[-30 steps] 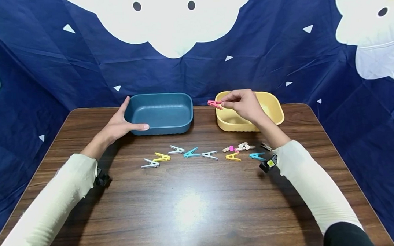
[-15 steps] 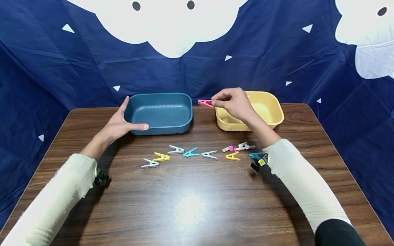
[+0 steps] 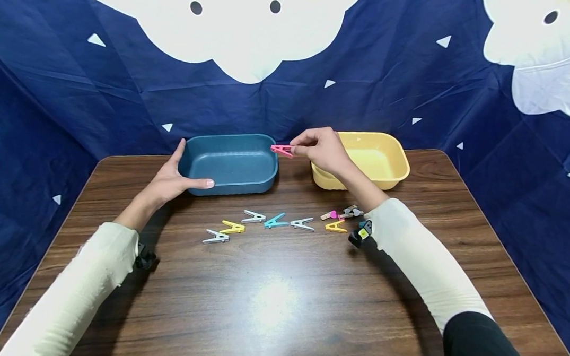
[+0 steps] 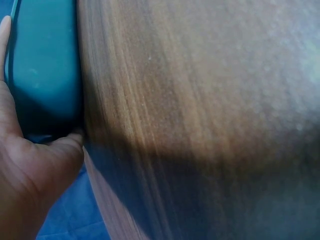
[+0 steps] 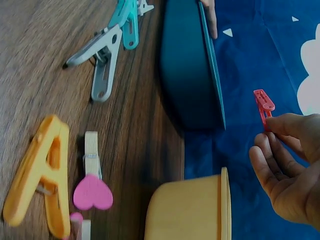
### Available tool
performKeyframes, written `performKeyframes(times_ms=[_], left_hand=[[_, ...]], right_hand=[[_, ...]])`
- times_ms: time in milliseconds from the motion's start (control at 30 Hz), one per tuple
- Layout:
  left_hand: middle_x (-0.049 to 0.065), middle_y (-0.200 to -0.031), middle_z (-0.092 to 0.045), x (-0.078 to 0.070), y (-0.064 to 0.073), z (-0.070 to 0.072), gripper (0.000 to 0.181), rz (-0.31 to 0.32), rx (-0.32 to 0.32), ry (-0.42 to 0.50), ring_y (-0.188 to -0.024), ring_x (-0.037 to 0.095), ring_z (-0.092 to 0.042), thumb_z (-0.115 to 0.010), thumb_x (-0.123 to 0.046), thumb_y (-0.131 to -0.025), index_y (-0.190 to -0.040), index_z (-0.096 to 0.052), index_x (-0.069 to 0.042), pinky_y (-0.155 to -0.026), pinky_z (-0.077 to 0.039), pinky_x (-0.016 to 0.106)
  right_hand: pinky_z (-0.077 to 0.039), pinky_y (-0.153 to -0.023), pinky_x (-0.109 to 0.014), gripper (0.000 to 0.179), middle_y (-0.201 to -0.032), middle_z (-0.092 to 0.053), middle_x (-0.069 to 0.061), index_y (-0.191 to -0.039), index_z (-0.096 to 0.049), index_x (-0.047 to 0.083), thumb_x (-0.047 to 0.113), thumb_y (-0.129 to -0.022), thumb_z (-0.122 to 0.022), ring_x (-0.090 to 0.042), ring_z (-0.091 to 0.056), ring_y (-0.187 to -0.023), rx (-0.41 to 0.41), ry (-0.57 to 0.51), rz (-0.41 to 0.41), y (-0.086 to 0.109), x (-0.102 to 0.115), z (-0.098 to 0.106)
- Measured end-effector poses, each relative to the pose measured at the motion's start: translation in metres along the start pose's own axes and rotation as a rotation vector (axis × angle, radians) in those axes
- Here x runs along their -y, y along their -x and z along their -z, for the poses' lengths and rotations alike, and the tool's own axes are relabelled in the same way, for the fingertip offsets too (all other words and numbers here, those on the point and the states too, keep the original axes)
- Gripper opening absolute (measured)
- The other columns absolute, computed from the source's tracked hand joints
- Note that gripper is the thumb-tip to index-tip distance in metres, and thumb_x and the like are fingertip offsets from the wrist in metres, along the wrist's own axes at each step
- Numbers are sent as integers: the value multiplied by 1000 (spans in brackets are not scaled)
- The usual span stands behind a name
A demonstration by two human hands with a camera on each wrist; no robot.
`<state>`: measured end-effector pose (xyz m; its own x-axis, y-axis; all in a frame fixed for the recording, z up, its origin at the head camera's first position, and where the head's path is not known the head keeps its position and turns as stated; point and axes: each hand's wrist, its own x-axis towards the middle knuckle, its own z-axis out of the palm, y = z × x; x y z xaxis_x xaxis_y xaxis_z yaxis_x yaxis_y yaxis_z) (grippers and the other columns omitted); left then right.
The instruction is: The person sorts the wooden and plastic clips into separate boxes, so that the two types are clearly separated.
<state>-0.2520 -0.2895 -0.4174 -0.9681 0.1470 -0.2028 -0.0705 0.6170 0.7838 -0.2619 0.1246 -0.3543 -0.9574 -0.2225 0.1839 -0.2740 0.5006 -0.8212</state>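
Open air lies above the blue tub [image 3: 229, 164], where the right hand [image 3: 319, 150] holds a pink peg [image 3: 281, 150] at its right rim; the left hand [image 3: 170, 180] blocks the tub's left end. The yellow tub [image 3: 380, 160] stands just beside, the gap apparently narrow. A row of pegs [image 3: 277, 222] clutters the table [image 3: 271, 306] in front.

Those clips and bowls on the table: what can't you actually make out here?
- Yellow bowl: near-left part of its inside is hidden by the right hand, head view.
- Clips by the right sleeve: partly covered, head view.
- Left wrist view: blurred; blue bowl cut off by the edge.
- Pink clip: its rear end is hidden by fingers.
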Motion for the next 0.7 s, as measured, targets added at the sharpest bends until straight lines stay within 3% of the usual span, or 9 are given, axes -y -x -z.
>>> performKeyframes(times_ms=[200,700], left_hand=[[-2,-189,17,0,0,0,150,1,2,5,-178,35,12,-100,-48,-87,-174,23,-52,-142,-12,71],[-2,-189,19,0,0,0,151,8,2,-3,-178,35,13,-99,-49,-87,-174,24,-50,-141,-10,73]], right_hand=[[-46,-66,-23,7,-100,-85,-11,-105,-90,7,10,-99,-88,-17,-63,-87,8,-19,-3,-3,5,-13],[-53,-77,-24,9,-106,-86,-7,-109,-91,11,13,-102,-86,-17,-68,-95,37,-4,-16,-15,19,-44]])
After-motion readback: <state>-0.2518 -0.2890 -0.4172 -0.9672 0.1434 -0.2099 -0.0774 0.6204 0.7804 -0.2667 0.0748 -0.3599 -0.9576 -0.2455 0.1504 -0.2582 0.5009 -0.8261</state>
